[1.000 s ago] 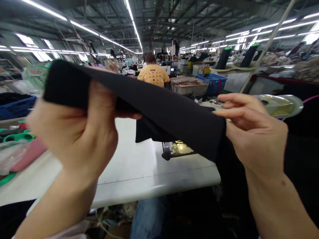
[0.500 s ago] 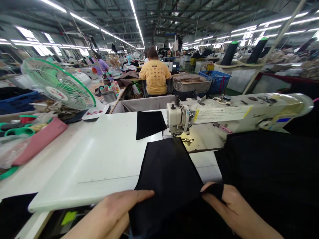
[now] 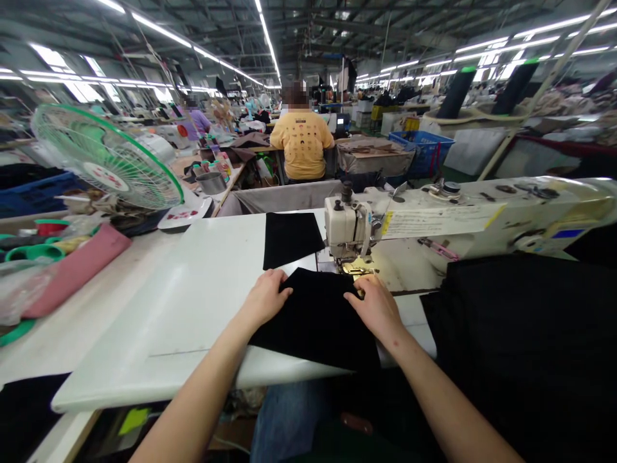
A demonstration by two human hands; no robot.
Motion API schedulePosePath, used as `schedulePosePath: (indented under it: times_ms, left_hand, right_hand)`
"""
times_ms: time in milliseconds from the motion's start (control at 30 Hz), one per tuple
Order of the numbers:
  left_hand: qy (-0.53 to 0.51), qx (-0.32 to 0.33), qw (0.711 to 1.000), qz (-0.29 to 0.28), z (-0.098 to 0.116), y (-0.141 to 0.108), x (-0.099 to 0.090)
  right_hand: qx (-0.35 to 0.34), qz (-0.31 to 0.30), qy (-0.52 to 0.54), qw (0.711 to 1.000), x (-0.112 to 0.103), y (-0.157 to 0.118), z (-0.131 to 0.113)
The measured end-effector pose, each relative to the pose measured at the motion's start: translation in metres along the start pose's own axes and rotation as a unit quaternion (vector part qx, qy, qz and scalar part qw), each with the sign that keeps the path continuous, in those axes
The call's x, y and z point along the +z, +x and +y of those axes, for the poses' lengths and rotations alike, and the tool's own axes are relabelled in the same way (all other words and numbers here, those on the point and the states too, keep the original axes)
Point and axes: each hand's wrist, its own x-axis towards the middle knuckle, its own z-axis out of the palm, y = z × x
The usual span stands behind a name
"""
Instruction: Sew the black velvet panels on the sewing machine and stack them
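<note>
A black fabric piece (image 3: 318, 321) lies on the white sewing table (image 3: 193, 289), its far edge close to the needle area of the sewing machine (image 3: 349, 225). My left hand (image 3: 266, 297) pinches its far left corner, thumb on top. At the far right corner, just in front of the presser foot, my right hand (image 3: 373, 302) grips the edge between thumb and fingers. Another black fabric piece (image 3: 292, 239) rests flat beyond, left of the machine head. Whether the held piece touches the needle I cannot tell.
A large pile of black fabric (image 3: 511, 341) covers the right side. At the left stand a green-rimmed fan (image 3: 106, 161) and a pink cloth (image 3: 77, 273) beside scissors with green handles. A person in a yellow shirt (image 3: 303, 145) sits ahead, beyond the table.
Both hands have moved forward from the near part of the fabric to its far corners. The fabric's near end now lies on the table by its front edge.
</note>
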Motion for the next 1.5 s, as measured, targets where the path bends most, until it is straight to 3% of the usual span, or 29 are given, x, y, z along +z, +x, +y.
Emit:
schedulePosePath:
  times_ms: [100,200,267,333,400,567,667,733,900,1033,1167,1500]
  left_hand:
    - [-0.055,0.013,0.998,0.0,-0.002,-0.002,0.002]
    - [-0.135,0.022,0.989,0.05,0.004,-0.016,0.0]
    - [-0.28,0.036,0.957,0.068,0.01,-0.029,-0.005]
    - [-0.435,0.044,0.898,0.057,0.015,-0.041,-0.011]
    - [-0.509,0.032,0.859,0.047,0.021,-0.049,-0.016]
    - [-0.533,-0.028,0.841,0.087,0.034,-0.059,-0.022]
    - [-0.532,-0.044,0.836,0.125,0.041,-0.063,-0.023]
    - [-0.51,-0.034,0.844,0.163,0.045,-0.065,-0.023]
    - [-0.469,0.026,0.852,0.23,0.055,-0.069,-0.026]
    - [-0.503,0.003,0.84,0.204,0.059,-0.072,-0.028]
    - [-0.547,-0.037,0.818,0.174,0.06,-0.074,-0.025]
    - [-0.563,-0.045,0.8,0.203,0.063,-0.074,-0.019]
  right_hand:
    - [0.002,-0.005,0.041,0.999,0.001,0.0,0.002]
    - [0.009,-0.005,0.108,0.994,-0.004,-0.005,0.004]
    - [0.023,-0.014,0.163,0.986,-0.007,-0.011,0.007]
    - [0.045,-0.034,0.209,0.976,-0.01,-0.019,0.009]
    - [0.068,-0.046,0.237,0.968,-0.012,-0.026,0.009]
    - [0.088,-0.012,0.276,0.957,-0.02,-0.041,-0.004]
    - [0.139,0.048,0.258,0.955,-0.029,-0.049,-0.011]
    - [0.173,0.092,0.249,0.948,-0.037,-0.053,-0.012]
    - [0.203,0.116,0.252,0.939,-0.051,-0.056,-0.015]
    - [0.217,0.163,0.284,0.92,-0.053,-0.059,-0.013]
    - [0.183,0.171,0.3,0.92,-0.055,-0.062,-0.012]
    - [0.16,0.144,0.249,0.944,-0.076,-0.065,-0.022]
